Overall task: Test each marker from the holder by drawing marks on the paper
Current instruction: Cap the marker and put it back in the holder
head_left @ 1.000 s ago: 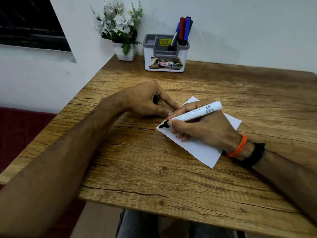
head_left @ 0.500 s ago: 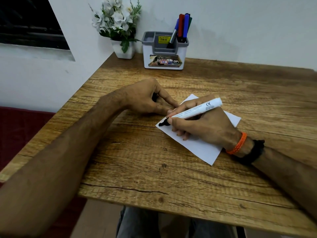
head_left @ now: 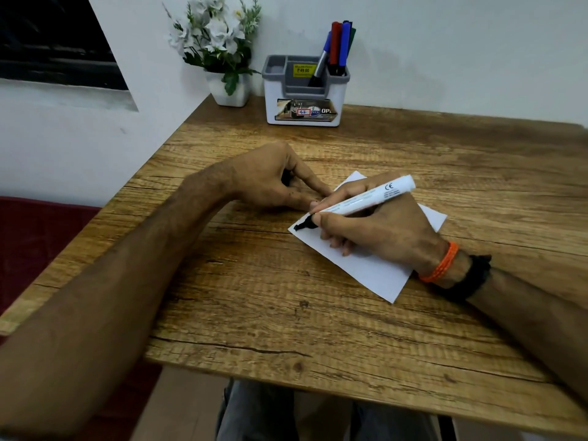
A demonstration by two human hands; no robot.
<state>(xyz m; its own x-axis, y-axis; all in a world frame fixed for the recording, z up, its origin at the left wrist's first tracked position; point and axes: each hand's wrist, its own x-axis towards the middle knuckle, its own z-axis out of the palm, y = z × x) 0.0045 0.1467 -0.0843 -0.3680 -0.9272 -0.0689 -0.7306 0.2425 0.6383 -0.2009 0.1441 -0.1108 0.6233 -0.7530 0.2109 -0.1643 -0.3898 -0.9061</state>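
A white sheet of paper [head_left: 372, 275] lies on the wooden table [head_left: 286, 329]. My right hand [head_left: 385, 237] grips a white marker [head_left: 375, 195] like a pen, its black tip touching the paper's left corner. My left hand [head_left: 270, 183] rests beside it with its fingertips at the paper's upper left edge, curled around a small dark piece that looks like the marker's cap. A grey and white holder [head_left: 302, 100] stands at the back of the table. Red, blue and green markers [head_left: 339, 46] stand in it.
A white pot of artificial flowers [head_left: 229, 90] sits left of the holder in the table's back corner, against the wall. The table's left edge drops to a red seat [head_left: 38, 249]. My right wrist wears an orange band and a black one.
Both hands keep the same pose, with the marker tip staying at the paper's left corner. Only the view has shifted a little.
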